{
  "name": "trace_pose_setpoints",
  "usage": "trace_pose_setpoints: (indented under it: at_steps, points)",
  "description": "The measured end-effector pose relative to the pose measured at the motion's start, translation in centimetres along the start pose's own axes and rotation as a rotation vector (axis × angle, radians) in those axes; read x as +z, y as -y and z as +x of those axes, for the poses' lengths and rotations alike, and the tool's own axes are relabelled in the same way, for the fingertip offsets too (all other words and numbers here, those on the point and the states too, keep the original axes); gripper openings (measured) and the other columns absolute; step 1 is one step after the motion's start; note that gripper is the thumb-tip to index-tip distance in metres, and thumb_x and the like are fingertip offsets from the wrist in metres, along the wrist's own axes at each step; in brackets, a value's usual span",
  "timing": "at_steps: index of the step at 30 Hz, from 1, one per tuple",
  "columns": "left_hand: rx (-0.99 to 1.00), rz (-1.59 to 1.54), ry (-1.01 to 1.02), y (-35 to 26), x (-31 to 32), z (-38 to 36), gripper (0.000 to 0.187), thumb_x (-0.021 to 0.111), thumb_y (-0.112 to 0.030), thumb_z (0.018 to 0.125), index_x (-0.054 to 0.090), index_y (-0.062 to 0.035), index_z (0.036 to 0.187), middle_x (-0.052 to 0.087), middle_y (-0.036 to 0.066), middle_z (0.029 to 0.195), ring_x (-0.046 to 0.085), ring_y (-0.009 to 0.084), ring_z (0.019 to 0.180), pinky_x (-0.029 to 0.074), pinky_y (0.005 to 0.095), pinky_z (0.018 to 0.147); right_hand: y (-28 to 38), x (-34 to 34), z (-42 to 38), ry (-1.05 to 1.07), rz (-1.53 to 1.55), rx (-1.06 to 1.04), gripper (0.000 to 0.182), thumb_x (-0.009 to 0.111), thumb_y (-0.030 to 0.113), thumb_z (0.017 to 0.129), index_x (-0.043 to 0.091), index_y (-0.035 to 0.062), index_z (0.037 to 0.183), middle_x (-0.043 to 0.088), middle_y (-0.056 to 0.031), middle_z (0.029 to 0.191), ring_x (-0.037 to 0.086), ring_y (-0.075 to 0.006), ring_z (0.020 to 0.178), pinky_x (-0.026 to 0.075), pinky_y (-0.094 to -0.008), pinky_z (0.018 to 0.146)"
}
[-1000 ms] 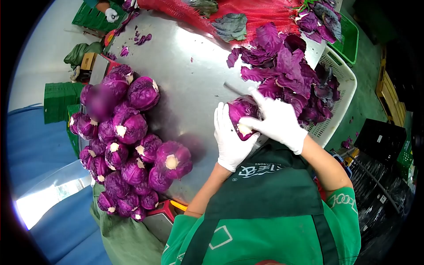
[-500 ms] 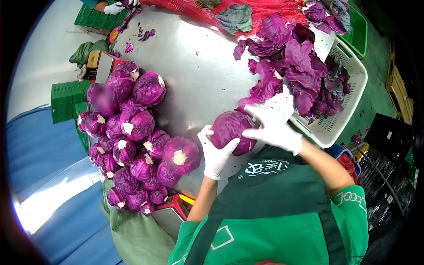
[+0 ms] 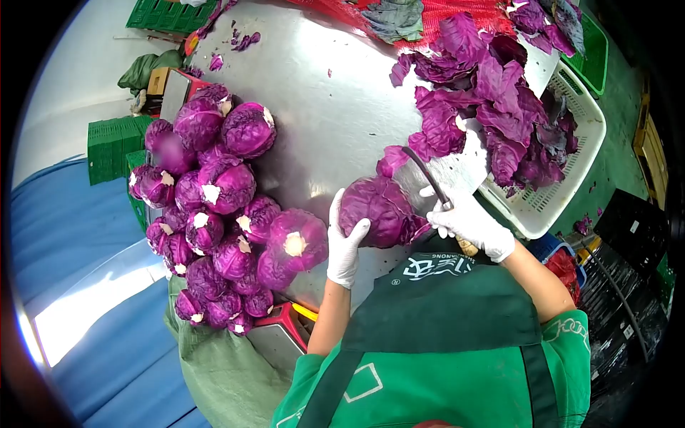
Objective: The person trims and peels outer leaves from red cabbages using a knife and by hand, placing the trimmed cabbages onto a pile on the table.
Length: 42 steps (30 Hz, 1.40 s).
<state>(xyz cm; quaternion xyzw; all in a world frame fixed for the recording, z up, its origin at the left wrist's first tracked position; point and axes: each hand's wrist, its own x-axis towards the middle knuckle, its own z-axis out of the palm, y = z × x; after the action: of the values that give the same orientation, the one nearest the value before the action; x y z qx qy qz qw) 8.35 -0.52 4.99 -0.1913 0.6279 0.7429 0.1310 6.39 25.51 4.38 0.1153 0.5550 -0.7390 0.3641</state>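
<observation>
A purple cabbage rests on the metal table in front of my apron. Gloved in white, my left hand grips its left side, thumb over the near face. My right hand, also gloved, is closed around a knife with a dark, curved blade. The wooden end of its handle shows below the fingers. The blade points up and away, just right of the cabbage, above loose leaves. A partly loosened leaf sticks out at the cabbage's lower right.
Several cabbages with pale cut stems are piled at left. Loose purple leaves spread over the table's right side into a white basket. Red mesh lies along the far edge. A red-framed scale stands near my left arm.
My right hand has left the cabbage, moved right and now holds the curved knife. My left hand stays on the cabbage. The view has shifted slightly.
</observation>
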Motion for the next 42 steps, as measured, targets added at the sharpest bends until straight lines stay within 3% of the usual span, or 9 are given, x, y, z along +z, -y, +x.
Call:
trace_pose_setpoints:
  at_steps: [14, 15, 19, 23, 26, 33, 37, 39, 42]
  points:
    - [-0.273, -0.517, -0.047, 1.5, 3.5, 0.8, 0.058, 0.063, -0.033, 0.097, 0.043, -0.0031, 0.143, 0.056, 0.014, 0.137, 0.060, 0.0282, 0.121, 0.056, 0.0463, 0.097, 5.1, -0.7, -1.3, -0.237, 0.073, -0.139, 0.040, 0.068, 0.009, 0.088, 0.053, 0.0030, 0.125, 0.058, 0.0007, 0.074, 0.057, -0.0065, 0.057, 0.044, -0.0188, 0.050]
    - [-0.284, -0.584, -0.065, 1.6, 3.4, 1.2, 0.055, 0.064, -0.032, 0.096, 0.041, -0.0107, 0.141, 0.055, 0.015, 0.132, 0.064, 0.0295, 0.114, 0.066, 0.0443, 0.067, 7.7, 0.3, -2.7, -0.318, 0.004, -0.145, 0.037, 0.067, 0.011, 0.090, 0.055, 0.0040, 0.125, 0.058, 0.0013, 0.073, 0.056, -0.0055, 0.057, 0.044, -0.0189, 0.050]
    - [-0.356, -0.570, -0.069, 0.2, 3.1, 1.8, 0.058, 0.062, -0.038, 0.096, 0.039, -0.0116, 0.143, 0.054, 0.015, 0.135, 0.063, 0.0321, 0.116, 0.066, 0.0458, 0.068, 10.7, -1.1, -4.5, -0.554, -0.061, -0.470, 0.029, 0.067, 0.014, 0.093, 0.063, 0.0042, 0.120, 0.059, 0.0025, 0.078, 0.052, -0.0024, 0.058, 0.041, -0.0181, 0.052]
    - [-0.373, -0.552, 0.055, -0.8, 3.3, 2.4, 0.060, 0.062, -0.038, 0.097, 0.041, -0.0072, 0.144, 0.052, 0.016, 0.140, 0.057, 0.0332, 0.124, 0.057, 0.0524, 0.094, 6.9, 0.3, -1.6, -0.250, -0.891, -0.645, 0.063, 0.080, 0.037, 0.078, 0.061, 0.0128, 0.133, 0.059, -0.0090, 0.099, 0.058, -0.0212, 0.102, 0.046, -0.0380, 0.094]
    - [-0.392, -0.514, 0.011, -1.3, 3.1, 2.3, 0.057, 0.060, -0.038, 0.098, 0.041, -0.0098, 0.144, 0.053, 0.014, 0.140, 0.058, 0.0347, 0.123, 0.057, 0.0554, 0.091, 2.6, 1.8, 1.2, -0.201, -1.123, -0.703, 0.054, 0.075, 0.035, 0.081, 0.062, 0.0214, 0.132, 0.054, -0.0089, 0.107, 0.057, -0.0290, 0.106, 0.046, -0.0409, 0.092]
    - [-0.454, -0.597, 0.055, -0.9, 2.1, 3.0, 0.062, 0.059, -0.047, 0.096, 0.040, -0.0132, 0.144, 0.053, 0.012, 0.139, 0.060, 0.0304, 0.120, 0.062, 0.0507, 0.080, 2.0, 1.8, 5.2, -0.219, -0.568, -0.807, 0.031, 0.073, 0.023, 0.085, 0.069, 0.0119, 0.114, 0.061, -0.0052, 0.098, 0.062, -0.0182, 0.081, 0.051, -0.0312, 0.074]
    - [-0.354, -0.536, -0.020, 0.5, 2.5, 2.9, 0.064, 0.066, -0.041, 0.093, 0.040, -0.0099, 0.143, 0.054, 0.012, 0.136, 0.059, 0.0298, 0.121, 0.061, 0.0486, 0.086, 5.0, -1.1, 6.7, -0.450, -0.148, -0.309, 0.024, 0.071, 0.026, 0.091, 0.067, 0.0067, 0.104, 0.063, -0.0012, 0.082, 0.057, -0.0069, 0.066, 0.046, -0.0239, 0.061]
    - [-0.369, -0.547, -0.018, 1.2, 2.0, 2.5, 0.059, 0.067, -0.032, 0.094, 0.042, -0.0084, 0.142, 0.054, 0.012, 0.135, 0.059, 0.0283, 0.121, 0.058, 0.0471, 0.093, 5.4, -3.4, 8.7, -0.604, 0.407, -0.427, 0.032, 0.070, 0.021, 0.093, 0.062, 0.0020, 0.118, 0.058, 0.0020, 0.080, 0.052, -0.0050, 0.062, 0.041, -0.0197, 0.056]
    - [-0.289, -0.522, -0.045, 2.5, 1.3, 1.6, 0.051, 0.064, -0.023, 0.096, 0.044, -0.0065, 0.140, 0.055, 0.010, 0.135, 0.059, 0.0259, 0.121, 0.051, 0.0443, 0.103, 9.6, -2.1, 5.0, -0.532, 0.048, -0.465, 0.058, 0.073, 0.024, 0.092, 0.051, 0.0018, 0.141, 0.061, -0.0009, 0.099, 0.055, -0.0066, 0.077, 0.047, -0.0208, 0.068]
